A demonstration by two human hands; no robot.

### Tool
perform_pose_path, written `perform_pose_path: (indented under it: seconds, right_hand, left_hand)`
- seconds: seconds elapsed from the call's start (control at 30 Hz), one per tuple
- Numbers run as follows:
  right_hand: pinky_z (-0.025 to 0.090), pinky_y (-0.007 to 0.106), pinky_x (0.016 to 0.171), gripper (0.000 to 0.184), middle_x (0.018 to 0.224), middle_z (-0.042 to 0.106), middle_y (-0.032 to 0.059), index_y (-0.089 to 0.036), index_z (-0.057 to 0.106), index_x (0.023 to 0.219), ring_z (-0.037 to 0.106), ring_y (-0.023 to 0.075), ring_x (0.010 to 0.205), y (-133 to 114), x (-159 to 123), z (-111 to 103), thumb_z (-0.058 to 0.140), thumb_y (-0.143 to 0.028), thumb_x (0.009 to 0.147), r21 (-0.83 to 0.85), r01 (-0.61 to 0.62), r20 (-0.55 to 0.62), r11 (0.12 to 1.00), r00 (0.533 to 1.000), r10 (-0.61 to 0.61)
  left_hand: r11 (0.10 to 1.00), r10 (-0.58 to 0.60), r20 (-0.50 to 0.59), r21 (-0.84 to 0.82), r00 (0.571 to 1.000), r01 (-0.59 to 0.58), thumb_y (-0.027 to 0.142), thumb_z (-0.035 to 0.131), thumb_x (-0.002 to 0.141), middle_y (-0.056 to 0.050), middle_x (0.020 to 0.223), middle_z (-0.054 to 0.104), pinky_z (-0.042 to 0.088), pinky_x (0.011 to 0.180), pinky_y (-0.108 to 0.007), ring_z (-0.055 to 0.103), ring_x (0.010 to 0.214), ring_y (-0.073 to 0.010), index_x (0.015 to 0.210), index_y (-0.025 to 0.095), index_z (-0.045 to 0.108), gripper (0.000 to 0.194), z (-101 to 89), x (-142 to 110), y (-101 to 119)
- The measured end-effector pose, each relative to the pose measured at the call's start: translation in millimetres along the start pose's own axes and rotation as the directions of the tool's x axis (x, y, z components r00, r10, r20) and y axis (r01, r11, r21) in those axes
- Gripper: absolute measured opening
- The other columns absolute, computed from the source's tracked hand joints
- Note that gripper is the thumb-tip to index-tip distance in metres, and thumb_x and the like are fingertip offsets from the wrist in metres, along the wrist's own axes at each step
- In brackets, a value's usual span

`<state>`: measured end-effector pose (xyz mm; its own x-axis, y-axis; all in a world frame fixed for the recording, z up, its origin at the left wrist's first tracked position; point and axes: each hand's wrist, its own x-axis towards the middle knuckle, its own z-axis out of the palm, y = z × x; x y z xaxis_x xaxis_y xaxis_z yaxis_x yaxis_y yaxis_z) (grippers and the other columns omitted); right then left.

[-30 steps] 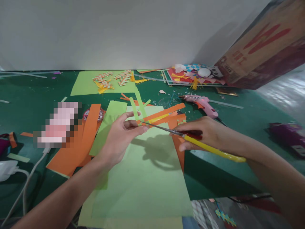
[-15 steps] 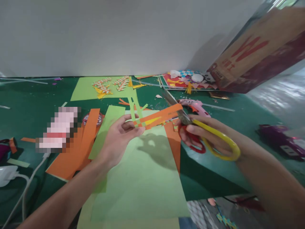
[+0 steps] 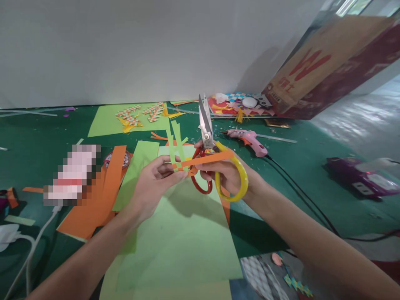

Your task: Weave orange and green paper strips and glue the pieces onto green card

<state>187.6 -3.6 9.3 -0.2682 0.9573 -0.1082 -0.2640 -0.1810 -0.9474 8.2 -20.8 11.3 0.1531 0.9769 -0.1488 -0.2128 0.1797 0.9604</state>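
My left hand (image 3: 153, 181) pinches a small weave of paper strips (image 3: 178, 166) between thumb and fingers. Light green strips (image 3: 176, 137) stick up from it, and an orange strip (image 3: 212, 158) runs off to the right, across the front of my other hand. Scissors (image 3: 205, 125) with a red and a yellow handle are held in my right hand (image 3: 229, 168), their blades pointing up and slightly apart. The fingertips of that hand are close to the weave; whether they also grip a strip is partly hidden. Below both hands lie light green paper sheets (image 3: 178, 241).
Orange paper (image 3: 84, 221) and a blurred-out phone-like object (image 3: 73, 175) with a cable lie left. Behind are finished woven pieces (image 3: 128, 114) on green paper. A pink glue gun (image 3: 250, 139), a purple power strip (image 3: 359, 175) and a paper bag (image 3: 312, 71) stand right.
My right hand has moved left toward the weave, and the scissors have swung from leaning left to upright. The orange strip now lies in front of the right hand's fingers.
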Motion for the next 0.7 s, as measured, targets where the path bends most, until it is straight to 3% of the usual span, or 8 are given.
perform_pose_path:
  seconds: [0.17,0.37,0.57,0.7]
  right_hand:
    - [0.033,0.025,0.043,0.05,0.059,0.051,-0.0082,-0.024,0.054,0.094,0.043,0.0084,0.046,-4,-1,3,0.083,-0.031,0.054,-0.079,0.016,-0.046,0.997,0.999,-0.02]
    - [0.036,0.024,0.043,0.048,0.063,0.053,-0.0071,-0.024,0.053,0.092,0.047,0.0086,0.047,-6,3,-5,0.081,-0.035,0.055,-0.209,0.091,-0.122,0.974,0.986,-0.118]
    - [0.045,0.025,0.049,0.05,0.077,0.059,-0.0034,-0.026,0.051,0.093,0.056,0.011,0.058,-15,7,-15,0.082,-0.042,0.057,-0.274,0.137,-0.232,0.952,0.951,-0.203]
    - [0.048,0.026,0.052,0.048,0.087,0.064,-0.0005,-0.027,0.047,0.094,0.058,0.0122,0.062,-22,4,-16,0.077,-0.05,0.064,-0.332,0.205,-0.227,0.921,0.93,-0.289]
  left_hand:
    - [0.999,-0.016,0.008,0.029,1.0,0.016,0.023,0.082,0.063,0.001,0.075,0.07,0.047,0.067,-0.021,0.063,0.07,-0.0108,0.089,0.02,0.067,0.031,0.7,-1,-2]
    - [1.0,-0.005,-0.012,-0.022,1.0,0.005,0.024,0.082,0.063,0.002,0.068,0.066,0.047,0.068,-0.023,0.062,0.067,-0.0111,0.088,0.019,0.067,0.03,-0.1,1,0]
    - [1.0,-0.015,-0.027,-0.007,1.0,0.015,0.024,0.083,0.063,0.001,0.071,0.068,0.047,0.067,-0.024,0.064,0.069,-0.0125,0.087,0.018,0.064,0.03,1.1,1,3]
    - [0.999,0.013,0.005,-0.04,1.0,-0.013,0.028,0.079,0.069,0.001,0.066,0.067,0.043,0.06,-0.023,0.063,0.063,-0.0117,0.085,0.018,0.063,0.025,0.9,2,1]
